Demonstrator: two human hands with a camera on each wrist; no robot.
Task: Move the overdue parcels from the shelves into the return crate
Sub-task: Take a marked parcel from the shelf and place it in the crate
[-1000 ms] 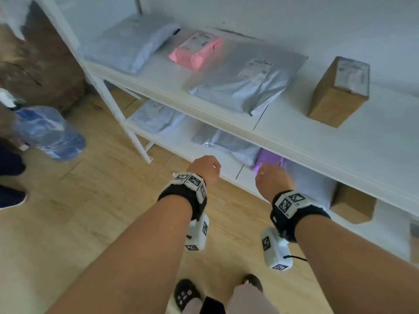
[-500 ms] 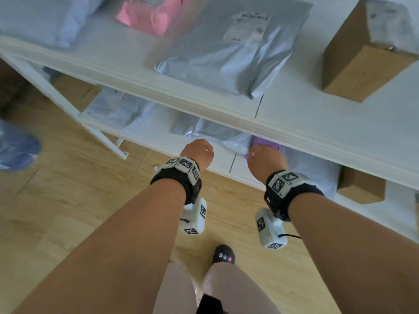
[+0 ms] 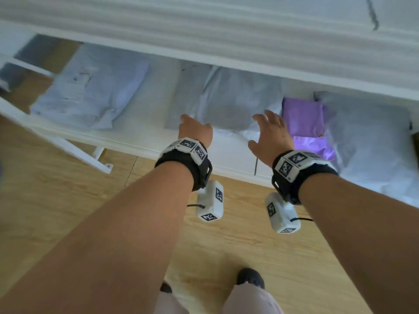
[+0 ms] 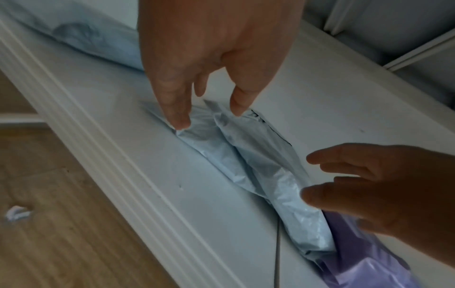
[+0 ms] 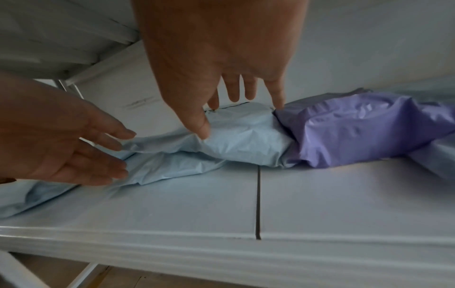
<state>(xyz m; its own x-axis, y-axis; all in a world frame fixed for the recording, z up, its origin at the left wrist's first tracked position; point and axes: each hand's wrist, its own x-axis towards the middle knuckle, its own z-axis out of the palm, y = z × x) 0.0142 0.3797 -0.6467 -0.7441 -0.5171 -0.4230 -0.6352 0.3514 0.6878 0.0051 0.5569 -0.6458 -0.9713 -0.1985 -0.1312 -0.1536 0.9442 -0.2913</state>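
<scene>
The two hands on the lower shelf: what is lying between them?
In the right wrist view, a crumpled light blue parcel spans the stretch between left hand and right hand; both reach its ends, neither closed on it.

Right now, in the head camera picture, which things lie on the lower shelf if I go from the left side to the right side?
Pale blue-grey parcel → grey parcel, with the left hand and then the right hand open over its near edge → purple parcel → large pale parcel.
</scene>
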